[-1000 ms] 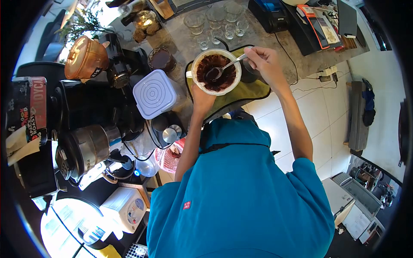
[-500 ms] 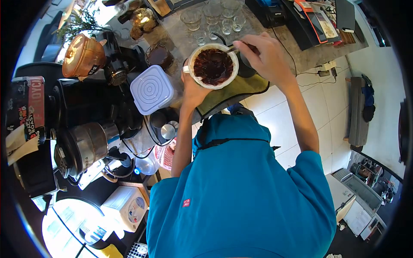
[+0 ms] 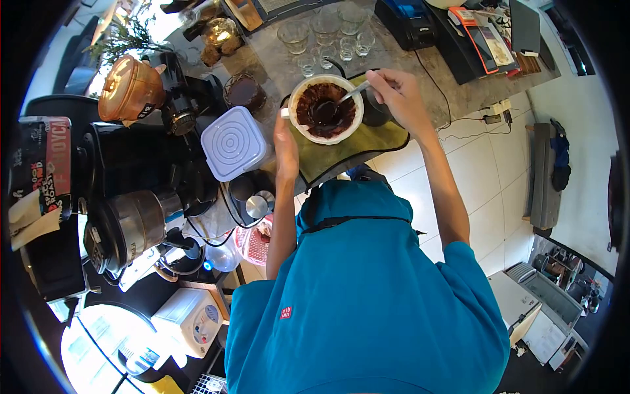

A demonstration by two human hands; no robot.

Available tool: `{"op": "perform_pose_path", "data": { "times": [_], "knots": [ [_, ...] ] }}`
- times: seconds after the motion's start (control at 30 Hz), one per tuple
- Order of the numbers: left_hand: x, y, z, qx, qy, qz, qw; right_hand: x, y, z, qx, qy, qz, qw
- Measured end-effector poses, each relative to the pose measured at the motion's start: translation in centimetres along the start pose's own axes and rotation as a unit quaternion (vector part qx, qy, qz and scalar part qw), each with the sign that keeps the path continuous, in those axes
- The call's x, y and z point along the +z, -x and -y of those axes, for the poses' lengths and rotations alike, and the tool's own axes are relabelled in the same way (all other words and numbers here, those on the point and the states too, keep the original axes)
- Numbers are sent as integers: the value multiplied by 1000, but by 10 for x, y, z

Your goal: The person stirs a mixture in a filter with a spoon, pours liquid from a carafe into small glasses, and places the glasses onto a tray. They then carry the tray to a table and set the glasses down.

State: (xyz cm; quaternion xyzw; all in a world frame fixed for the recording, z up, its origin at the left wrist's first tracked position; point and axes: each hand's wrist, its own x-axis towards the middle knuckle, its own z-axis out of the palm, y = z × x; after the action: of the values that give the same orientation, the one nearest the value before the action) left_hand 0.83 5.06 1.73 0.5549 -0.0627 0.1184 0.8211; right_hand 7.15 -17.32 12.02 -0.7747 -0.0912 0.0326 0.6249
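over the green cloth [image 3: 367, 141], our right hand [image 3: 403, 102] pinches the spoon [image 3: 354, 91], its tip in the dark grounds of the cup [image 3: 359, 118]; our left hand [image 3: 286, 152] steadies the handle side, exact grip unclear. a hard stir could tip it.

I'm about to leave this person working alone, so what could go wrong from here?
The spoon in the right hand might flick dark contents over the rim of the white cup. The left hand sits only at the handle side, so the cup might tip and knock the small glasses beyond it.
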Motion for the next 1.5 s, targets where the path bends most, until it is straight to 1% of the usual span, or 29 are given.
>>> {"op": "perform_pose_path", "data": {
  "times": [0.03,0.1,0.13,0.2,0.23,0.3,0.33,0.37,0.4,0.5,0.53,0.6,0.63,0.67,0.7,0.73,0.77,0.83,0.97,1.07,1.1,1.13,1.17,1.23,1.47,1.5],
  "knots": [
    [1,-2,-1,3,0,-2,1000,-1,1,3,-3,1,3,1000],
    [2,-4,-3,5,-18,-38,999,-2,9,14,-8,-8,-37,999],
    [4,-6,-3,8,-18,-39,999,-2,11,21,-10,-8,-36,999],
    [8,-10,-5,8,1,-112,994,-4,15,34,-22,5,-57,998],
    [11,-11,-7,10,2,-111,994,-4,17,41,-23,6,-57,998],
    [18,-12,-12,2,-119,-166,979,-2,20,53,-44,100,-80,991],
    [21,-15,-11,4,-118,-166,979,-1,20,54,-46,100,-80,991],
    [24,-18,-10,11,-93,-184,978,1,19,55,-121,185,-94,971],
    [25,-21,-9,17,-67,-202,977,2,19,57,-194,268,-107,937],
    [27,-25,-9,14,-89,-204,975,11,19,50,-185,302,-108,929],
    [30,-26,-11,14,-88,-205,975,14,20,46,-185,303,-108,929],
    [34,-28,-14,9,-92,-206,974,22,21,37,-144,259,-106,949],
    [31,-29,-11,12,-92,-210,973,24,21,27,-147,259,-103,949],
    [25,-29,-7,16,-112,-188,976,25,21,12,-81,179,-103,975],
    [22,-29,-6,18,-133,-167,977,26,22,6,-12,97,-102,990],
    [19,-29,-4,19,-133,-170,976,24,23,1,-1,38,-97,995],
    [17,-28,-2,15,-130,-165,978,24,24,-2,-1,38,-95,995],
    [21,-30,-7,11,-126,-158,979,23,26,-1,9,-37,-110,993],
    [25,-29,-18,15,-157,-150,976,21,35,14,-5,-42,-137,990],
    [27,-30,-21,24,-172,-147,974,16,39,26,-21,-21,-152,988],
    [28,-30,-22,31,-180,-146,972,15,39,32,-93,71,-166,979],
    [29,-30,-22,31,-180,-145,972,15,38,37,-164,161,-178,957],
    [30,-30,-21,39,-165,-151,974,15,38,40,-164,162,-178,957],
    [33,-30,-22,47,-148,-156,975,15,36,43,-197,209,-173,942],
    [25,-29,-15,24,-157,-154,975,29,32,19,-189,261,-155,934],
    [24,-28,-14,15,-150,-153,977,31,32,16,-115,197,-145,963]
  ]
}}
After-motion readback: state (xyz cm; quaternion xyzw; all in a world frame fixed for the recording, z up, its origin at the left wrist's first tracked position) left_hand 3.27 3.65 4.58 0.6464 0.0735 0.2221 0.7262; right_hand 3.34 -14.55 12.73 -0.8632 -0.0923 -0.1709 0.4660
